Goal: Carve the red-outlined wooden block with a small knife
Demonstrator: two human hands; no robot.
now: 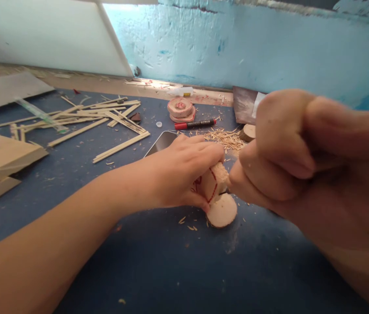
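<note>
Near the middle, my left hand (184,168) is closed around a pale wooden piece (209,185) with red lines drawn on it. The end of the piece facing right is rough and cut away. My right hand (275,152), large and close to the camera, is clenched, with its lower fingers beside that rough end. Whatever the right hand grips is hidden, though a thin dark edge shows by the wood. Just below the held piece, a round wood slice (223,212) with bark round its rim lies on the dark blue table (171,266).
Behind the hands are wood shavings (226,138), a red marker (195,124), a stacked pair of carved wood discs (181,109), a small wood round (248,132) and a small white tube (181,91). Thin sticks (86,115) and wooden blocks (4,159) lie left. A phone-like device (161,141) is partly covered.
</note>
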